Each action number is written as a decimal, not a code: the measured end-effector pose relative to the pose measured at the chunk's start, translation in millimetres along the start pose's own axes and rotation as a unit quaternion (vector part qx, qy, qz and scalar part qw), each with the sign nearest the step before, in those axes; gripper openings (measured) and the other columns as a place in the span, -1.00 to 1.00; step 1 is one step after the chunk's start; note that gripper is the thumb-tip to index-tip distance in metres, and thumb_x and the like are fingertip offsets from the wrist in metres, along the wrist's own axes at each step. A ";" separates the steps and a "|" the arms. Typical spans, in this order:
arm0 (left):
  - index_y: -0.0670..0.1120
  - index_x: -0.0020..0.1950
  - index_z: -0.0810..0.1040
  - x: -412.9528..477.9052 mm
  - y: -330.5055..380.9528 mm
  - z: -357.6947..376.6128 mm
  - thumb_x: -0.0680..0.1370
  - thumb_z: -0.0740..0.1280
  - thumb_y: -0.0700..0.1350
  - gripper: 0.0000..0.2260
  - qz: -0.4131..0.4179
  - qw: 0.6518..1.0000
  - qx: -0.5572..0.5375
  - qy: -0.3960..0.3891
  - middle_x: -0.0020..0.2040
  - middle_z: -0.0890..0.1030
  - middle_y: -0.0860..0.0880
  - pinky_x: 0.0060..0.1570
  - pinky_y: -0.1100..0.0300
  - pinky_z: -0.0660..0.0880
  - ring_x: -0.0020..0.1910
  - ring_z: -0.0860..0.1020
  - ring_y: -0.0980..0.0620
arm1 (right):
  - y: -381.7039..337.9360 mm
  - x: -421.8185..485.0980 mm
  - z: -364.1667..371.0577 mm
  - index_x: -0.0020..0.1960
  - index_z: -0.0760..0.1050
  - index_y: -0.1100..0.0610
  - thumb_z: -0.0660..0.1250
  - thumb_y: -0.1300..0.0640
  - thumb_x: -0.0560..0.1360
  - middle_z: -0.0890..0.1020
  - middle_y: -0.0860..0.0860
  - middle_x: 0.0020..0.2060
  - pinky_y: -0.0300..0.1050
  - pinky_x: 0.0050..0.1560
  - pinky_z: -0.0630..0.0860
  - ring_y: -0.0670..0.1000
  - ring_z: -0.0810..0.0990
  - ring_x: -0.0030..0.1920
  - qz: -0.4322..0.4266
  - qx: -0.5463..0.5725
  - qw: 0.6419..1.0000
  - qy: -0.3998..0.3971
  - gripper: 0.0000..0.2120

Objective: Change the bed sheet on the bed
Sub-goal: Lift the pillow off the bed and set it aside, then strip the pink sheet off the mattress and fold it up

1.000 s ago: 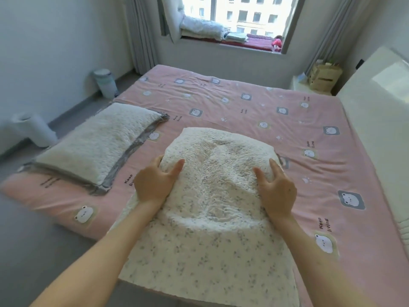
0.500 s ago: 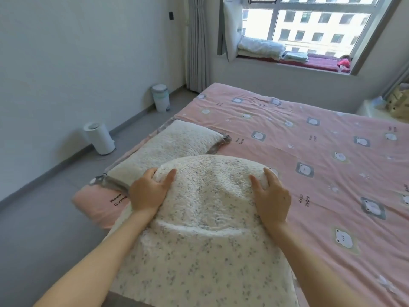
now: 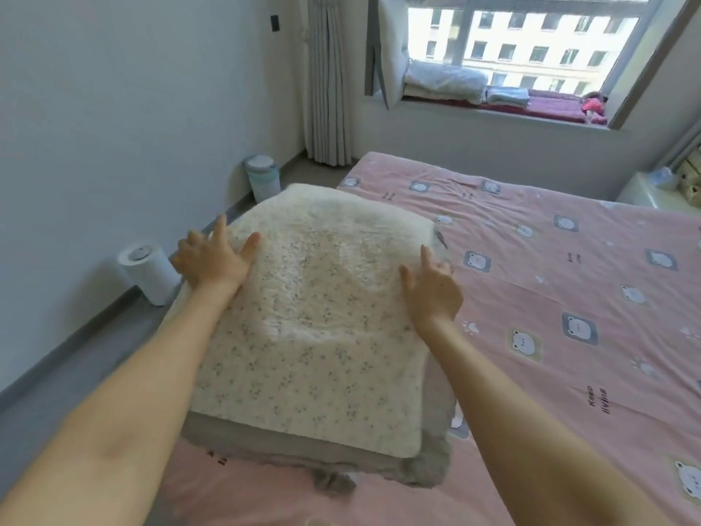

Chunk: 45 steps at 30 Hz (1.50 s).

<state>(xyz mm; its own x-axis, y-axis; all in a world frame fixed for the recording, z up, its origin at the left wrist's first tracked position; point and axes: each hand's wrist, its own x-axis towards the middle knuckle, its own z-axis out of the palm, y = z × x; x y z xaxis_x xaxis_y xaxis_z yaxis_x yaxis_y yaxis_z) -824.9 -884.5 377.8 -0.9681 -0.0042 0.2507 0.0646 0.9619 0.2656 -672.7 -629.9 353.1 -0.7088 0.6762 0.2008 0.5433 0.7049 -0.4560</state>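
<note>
stacking a fluffy pillow [image 3: 322,317] on a grey pillow [image 3: 296,447] at the left edge of the bed [image 3: 417,167]; pressing it with left hand [image 3: 212,260], fingers spread straight; holding right hand [image 3: 432,294] beside it, fingers loosely open; judging the pink sheet [image 3: 569,282] already spread, nearly done

Bright daylight from the window [image 3: 531,43], wide-angle edge distortion

Cream pillow [image 3: 311,298] stacked on grey pillow [image 3: 303,446], pink bear-print sheet [image 3: 550,260] beneath, left hand [image 3: 210,261] spread at one edge, right hand [image 3: 434,294] opposite
</note>
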 end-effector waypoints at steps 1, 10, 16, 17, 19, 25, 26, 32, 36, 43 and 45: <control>-0.01 0.50 0.20 9.0 0.1 8.8 0.52 0.02 0.37 -0.33 -0.016 0.998 0.046 -0.046 0.32 0.35 -0.33 0.25 -0.16 0.24 0.28 0.34 -0.31 | 2.0 -1.5 3.2 0.47 0.23 0.02 0.12 -0.10 0.60 0.45 0.16 0.27 -0.05 -0.13 0.43 0.19 0.49 0.17 0.006 -0.025 0.999 -0.029 -0.53; -0.06 0.38 0.42 -72.4 122.6 84.3 0.58 0.10 0.19 -0.52 0.143 0.971 0.047 -0.184 0.29 0.43 -0.27 0.22 -0.05 0.25 0.25 0.39 -0.25 | 119.6 -38.2 -20.7 0.21 0.49 0.13 0.11 0.03 0.61 0.52 0.11 0.15 -0.07 -0.12 0.40 0.17 0.51 0.12 0.109 -0.038 0.993 -0.039 -0.69; -0.03 0.26 0.53 -196.8 245.2 108.6 0.59 0.12 0.15 -0.61 0.313 0.915 0.004 -0.255 0.21 0.52 -0.18 0.18 0.02 0.29 0.19 0.46 -0.17 | 246.6 -107.4 -70.5 0.02 0.52 0.19 0.09 0.07 0.61 0.53 0.14 0.06 -0.08 -0.20 0.29 0.22 0.53 -0.01 0.256 -0.042 0.966 -0.008 -0.71; -0.03 0.26 0.53 -223.6 265.1 111.3 0.59 0.13 0.14 -0.62 0.341 0.902 0.002 -0.265 0.21 0.52 -0.17 0.19 0.02 0.28 0.20 0.46 -0.16 | 270.6 -127.1 -80.9 -0.02 0.52 0.19 0.09 0.07 0.61 0.54 0.14 0.02 -0.07 -0.21 0.29 0.22 0.53 -0.03 0.289 -0.043 0.957 0.001 -0.72; -0.03 0.26 0.52 -282.2 304.6 115.9 0.60 0.13 0.11 -0.64 0.388 0.873 -0.014 -0.294 0.22 0.51 -0.14 0.20 0.04 0.26 0.22 0.44 -0.15 | 319.8 -173.0 -102.1 -0.13 0.49 0.16 0.09 0.06 0.60 0.55 0.14 -0.05 -0.07 -0.22 0.30 0.19 0.50 -0.11 0.356 -0.046 0.933 0.025 -0.72; -0.02 0.29 0.50 -490.1 411.7 109.9 0.61 0.13 0.08 -0.66 0.562 0.749 -0.044 -0.348 0.24 0.51 -0.11 0.21 0.05 0.24 0.24 0.42 -0.14 | 453.9 -338.2 -184.8 -0.32 0.33 0.10 0.11 0.08 0.57 0.47 0.02 -0.28 -0.10 -0.29 0.30 0.10 0.50 -0.24 0.549 -0.027 0.828 0.108 -0.70; -0.02 0.30 0.49 -526.5 426.0 106.8 0.61 0.12 0.08 -0.65 0.587 0.728 -0.044 -0.352 0.24 0.51 -0.11 0.22 0.05 0.24 0.24 0.42 -0.14 | 473.2 -365.6 -199.3 -0.29 0.38 0.12 0.12 0.09 0.57 0.46 0.00 -0.27 -0.11 -0.29 0.29 0.09 0.49 -0.24 0.575 -0.032 0.808 0.123 -0.72; -0.02 0.27 0.51 -740.9 490.5 97.3 0.60 0.15 0.08 -0.67 0.677 0.635 -0.048 -0.370 0.22 0.52 -0.09 0.19 0.05 0.27 0.22 0.44 -0.12 | 592.0 -517.6 -261.4 -0.13 0.51 0.11 0.11 0.03 0.60 0.56 0.01 -0.15 -0.10 -0.22 0.41 0.07 0.55 -0.16 0.680 -0.048 0.713 0.166 -0.73; -0.01 0.25 0.51 -854.6 516.7 90.4 0.60 0.15 0.06 -0.69 0.701 0.607 -0.025 -0.373 0.19 0.53 -0.05 0.17 0.09 0.26 0.22 0.44 -0.08 | 664.6 -589.8 -293.9 -0.06 0.53 0.11 0.11 0.04 0.61 0.57 0.01 -0.13 -0.12 -0.22 0.39 0.07 0.57 -0.11 0.713 -0.033 0.678 0.173 -0.74; -0.06 0.26 0.50 -984.0 571.5 108.9 0.61 0.16 0.06 -0.68 0.722 0.574 -0.015 -0.386 0.16 0.56 -0.07 0.06 0.10 0.38 0.13 0.51 -0.10 | 780.0 -643.6 -331.7 -0.01 0.55 0.15 0.12 0.07 0.62 0.60 0.04 -0.10 -0.15 -0.25 0.29 0.03 0.49 -0.18 0.721 0.024 0.659 0.215 -0.74; -0.07 0.28 0.49 -1014.2 593.1 118.3 0.61 0.15 0.06 -0.67 0.726 0.570 -0.005 -0.385 0.19 0.55 -0.06 0.03 0.12 0.38 0.13 0.51 -0.09 | 810.5 -647.3 -337.3 0.02 0.56 0.14 0.11 0.06 0.62 0.61 0.04 -0.08 -0.16 -0.24 0.29 0.03 0.51 -0.16 0.724 0.045 0.651 0.223 -0.73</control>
<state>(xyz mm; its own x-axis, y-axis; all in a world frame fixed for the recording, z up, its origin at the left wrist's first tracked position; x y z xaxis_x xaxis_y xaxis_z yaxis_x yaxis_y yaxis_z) 166.5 -277.3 171.0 0.2878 0.9191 -0.2690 0.9305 -0.2019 0.3055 378.2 -424.2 146.0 0.7291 0.6277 -0.2730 0.4541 -0.7420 -0.4932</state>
